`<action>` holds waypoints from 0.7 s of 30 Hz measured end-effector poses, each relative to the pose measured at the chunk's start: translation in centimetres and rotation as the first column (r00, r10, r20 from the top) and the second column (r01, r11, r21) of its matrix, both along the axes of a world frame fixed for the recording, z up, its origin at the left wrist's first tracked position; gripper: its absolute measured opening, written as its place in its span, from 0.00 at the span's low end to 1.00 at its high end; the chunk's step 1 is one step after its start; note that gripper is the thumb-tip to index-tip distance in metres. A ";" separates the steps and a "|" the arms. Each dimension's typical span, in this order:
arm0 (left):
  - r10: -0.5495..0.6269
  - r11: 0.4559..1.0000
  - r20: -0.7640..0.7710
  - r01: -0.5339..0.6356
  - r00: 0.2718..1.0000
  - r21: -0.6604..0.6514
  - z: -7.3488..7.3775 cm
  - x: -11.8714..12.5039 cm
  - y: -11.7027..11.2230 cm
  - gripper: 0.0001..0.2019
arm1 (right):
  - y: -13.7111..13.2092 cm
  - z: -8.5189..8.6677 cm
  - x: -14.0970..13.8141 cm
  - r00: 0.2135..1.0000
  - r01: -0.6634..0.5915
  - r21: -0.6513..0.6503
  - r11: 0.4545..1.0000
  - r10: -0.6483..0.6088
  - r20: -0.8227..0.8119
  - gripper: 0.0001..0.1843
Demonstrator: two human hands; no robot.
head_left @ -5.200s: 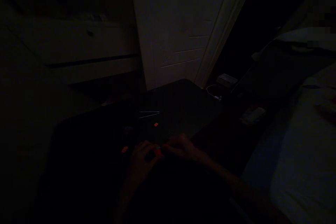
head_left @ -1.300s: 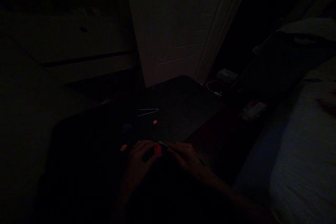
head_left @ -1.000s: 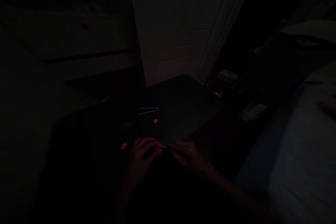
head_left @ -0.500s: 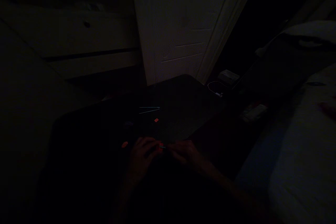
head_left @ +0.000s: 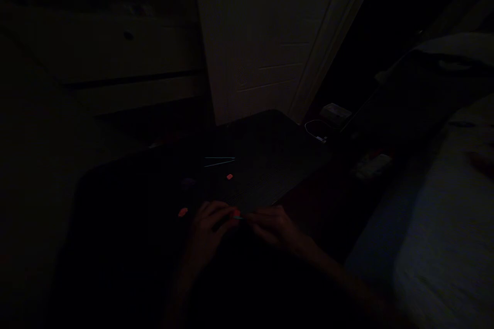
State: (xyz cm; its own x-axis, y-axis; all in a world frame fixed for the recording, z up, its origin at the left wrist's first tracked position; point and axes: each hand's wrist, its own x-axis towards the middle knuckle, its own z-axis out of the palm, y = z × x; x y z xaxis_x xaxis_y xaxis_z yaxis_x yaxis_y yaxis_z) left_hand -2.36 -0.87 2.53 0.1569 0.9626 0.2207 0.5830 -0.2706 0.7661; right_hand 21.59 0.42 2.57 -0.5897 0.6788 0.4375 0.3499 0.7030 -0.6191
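Note:
The scene is very dark. My left hand [head_left: 208, 231] and my right hand [head_left: 272, 226] meet over a dark table [head_left: 270, 164], fingers curled toward each other. Between the fingertips I see a small orange-red piece [head_left: 235, 213] with a thin pale tip beside it. Both hands seem pinched on it, though the dark hides the exact grip. Two more small orange pieces lie on the table, one [head_left: 182, 212] left of my left hand and one [head_left: 229, 177] farther back. A thin pale pair of tweezers [head_left: 219, 161] lies behind them.
A pale door [head_left: 266, 41] stands behind the table, with a low drawer unit [head_left: 127, 61] to its left. On the floor at right are a white cable [head_left: 316, 131], a small box [head_left: 335, 111] and a pale flat object [head_left: 372, 164]. A bed [head_left: 443, 205] fills the right side.
My hands stay together at the same spot on the table, with only slight finger shifts. The orange piece between them shows less than a second ago. The view drifted slightly.

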 end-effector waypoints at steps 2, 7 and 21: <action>-0.003 1.000 -0.001 0.003 1.000 0.005 0.1 0.0 0.0 0.07 | 0.0 0.0 0.2 0.999 -0.025 0.086 0.996 0.021 0.047 0.16; 0.001 1.000 -0.039 0.000 0.999 0.022 0.3 0.0 -0.1 0.07 | 0.3 0.0 0.2 0.997 -0.015 0.165 0.986 0.002 0.079 0.16; 0.010 1.000 -0.020 -0.010 1.000 0.028 0.1 0.0 0.1 0.07 | 0.5 -1.0 0.1 0.981 0.062 0.464 0.884 -0.139 0.134 0.17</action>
